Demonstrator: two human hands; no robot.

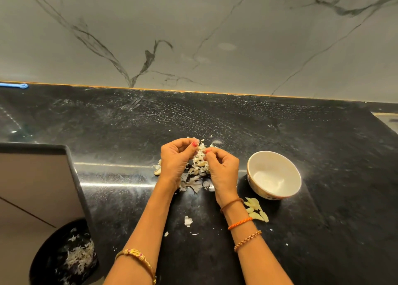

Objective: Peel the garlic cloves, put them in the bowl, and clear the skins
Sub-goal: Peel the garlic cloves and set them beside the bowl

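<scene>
Two bare hands meet over a black speckled stone counter (280, 134), pinching one small garlic clove (201, 148) in papery skin between them. The left hand (175, 158) grips it with thumb and fingertip; the right hand (223, 168) picks at its skin. Just below the clove lies a heap of loose white skins (197, 172), with one unpeeled clove (157, 172) at the heap's left edge. Right of the heap stands a round white ceramic bowl (274, 175), apparently empty. Near the bowl's front rim sit several pale peeled cloves (256, 209) on the counter. Peeling seems underway; next, the skin must come free, then cloves go into the bowl. Far left and lower, a black bin (64, 254) holds skins.
</scene>
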